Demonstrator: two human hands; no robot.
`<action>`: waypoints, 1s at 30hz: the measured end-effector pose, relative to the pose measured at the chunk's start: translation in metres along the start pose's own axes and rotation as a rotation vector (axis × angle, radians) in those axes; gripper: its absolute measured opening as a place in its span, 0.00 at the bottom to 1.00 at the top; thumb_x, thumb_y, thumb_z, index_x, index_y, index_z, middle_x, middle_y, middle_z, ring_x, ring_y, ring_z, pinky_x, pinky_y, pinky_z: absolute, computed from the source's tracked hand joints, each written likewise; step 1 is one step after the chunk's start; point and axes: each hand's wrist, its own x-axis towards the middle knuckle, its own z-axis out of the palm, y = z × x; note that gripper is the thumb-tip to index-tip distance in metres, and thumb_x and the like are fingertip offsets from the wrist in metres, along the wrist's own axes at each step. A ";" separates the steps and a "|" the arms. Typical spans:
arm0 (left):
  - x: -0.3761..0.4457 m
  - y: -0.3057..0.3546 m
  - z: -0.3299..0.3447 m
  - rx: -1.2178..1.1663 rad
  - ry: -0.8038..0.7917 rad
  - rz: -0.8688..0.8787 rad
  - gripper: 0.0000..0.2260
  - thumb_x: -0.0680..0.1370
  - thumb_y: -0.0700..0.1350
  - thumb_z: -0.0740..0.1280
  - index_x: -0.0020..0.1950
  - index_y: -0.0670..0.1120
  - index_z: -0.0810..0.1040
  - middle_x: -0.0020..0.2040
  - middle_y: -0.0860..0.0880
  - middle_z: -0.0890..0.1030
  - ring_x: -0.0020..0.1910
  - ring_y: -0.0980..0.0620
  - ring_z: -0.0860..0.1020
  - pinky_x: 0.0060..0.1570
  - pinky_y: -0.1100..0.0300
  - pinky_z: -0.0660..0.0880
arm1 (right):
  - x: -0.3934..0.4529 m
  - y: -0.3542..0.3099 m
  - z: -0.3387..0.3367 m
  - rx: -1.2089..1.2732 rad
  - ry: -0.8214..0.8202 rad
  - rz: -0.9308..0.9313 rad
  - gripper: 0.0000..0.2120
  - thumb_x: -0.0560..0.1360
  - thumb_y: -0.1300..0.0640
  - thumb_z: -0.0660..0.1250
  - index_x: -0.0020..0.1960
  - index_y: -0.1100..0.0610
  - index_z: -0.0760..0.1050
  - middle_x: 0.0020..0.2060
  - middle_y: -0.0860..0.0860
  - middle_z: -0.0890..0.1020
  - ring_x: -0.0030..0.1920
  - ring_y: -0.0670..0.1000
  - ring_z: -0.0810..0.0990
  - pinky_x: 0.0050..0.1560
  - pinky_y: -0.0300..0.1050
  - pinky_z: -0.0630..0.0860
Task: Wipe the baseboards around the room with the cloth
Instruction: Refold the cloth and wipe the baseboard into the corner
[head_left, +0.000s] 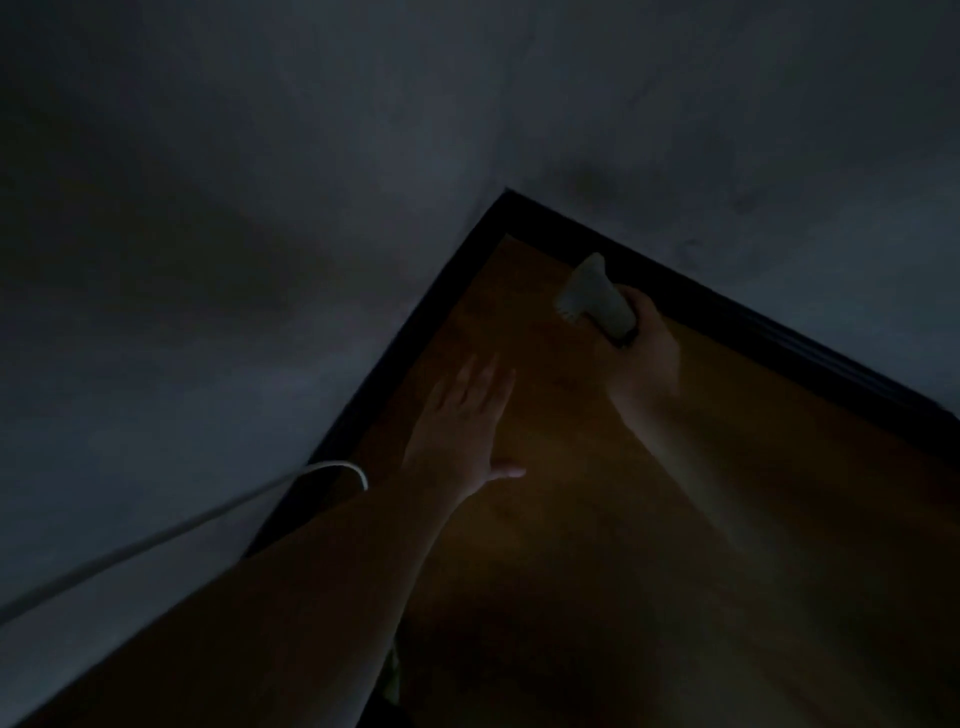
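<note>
The room is very dim, so much stays uncertain. The right hand (641, 345), right of centre in the frame, has its fingers curled round a pale folded cloth (592, 296), whose tip points up toward the dark baseboard (727, 312) that runs along the right-hand wall. The cloth sits just beside that baseboard, close to the corner in the upper middle of the frame; whether it actually touches the board cannot be told in this light. The left hand (465, 426), in the middle of the frame, is spread with straight fingers over the floor (597, 493) and holds nothing; it looks as if it may be bracing on the floor, though contact is not clear.

As for progress, the work seems to be at a corner of the room, with the wiping about to meet or just leaving the point where two runs of baseboard join. No difference between wiped and unwiped board shows, so how much is done cannot be judged. The second run of baseboard (395, 358), going down to the lower left of the frame, probably awaits wiping, and the rest of the room is out of sight.

The floor is a warm brown, smooth, likely wood or laminate. The walls (260, 208) are pale grey. A white cable (332, 467) comes in from the lower left of the frame and loops near the left baseboard.
</note>
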 end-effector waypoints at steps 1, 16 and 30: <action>0.008 -0.001 0.009 -0.031 -0.049 0.011 0.57 0.69 0.71 0.68 0.79 0.50 0.33 0.80 0.47 0.34 0.79 0.44 0.36 0.76 0.46 0.41 | 0.009 0.004 0.009 -0.007 -0.004 -0.017 0.25 0.74 0.47 0.72 0.69 0.48 0.71 0.60 0.46 0.78 0.57 0.44 0.78 0.54 0.40 0.76; 0.038 -0.005 0.093 0.007 -0.045 0.011 0.60 0.67 0.72 0.68 0.78 0.48 0.31 0.77 0.48 0.27 0.77 0.49 0.30 0.75 0.41 0.41 | 0.131 0.019 0.135 -0.102 0.023 -0.023 0.20 0.77 0.52 0.68 0.68 0.57 0.74 0.60 0.58 0.80 0.59 0.57 0.78 0.54 0.45 0.74; 0.038 0.004 0.077 -0.006 -0.156 -0.081 0.63 0.65 0.69 0.73 0.78 0.47 0.30 0.78 0.48 0.29 0.78 0.47 0.35 0.76 0.41 0.50 | 0.116 0.043 0.093 -0.046 0.186 0.189 0.22 0.77 0.54 0.69 0.66 0.61 0.69 0.64 0.58 0.72 0.61 0.57 0.75 0.59 0.48 0.73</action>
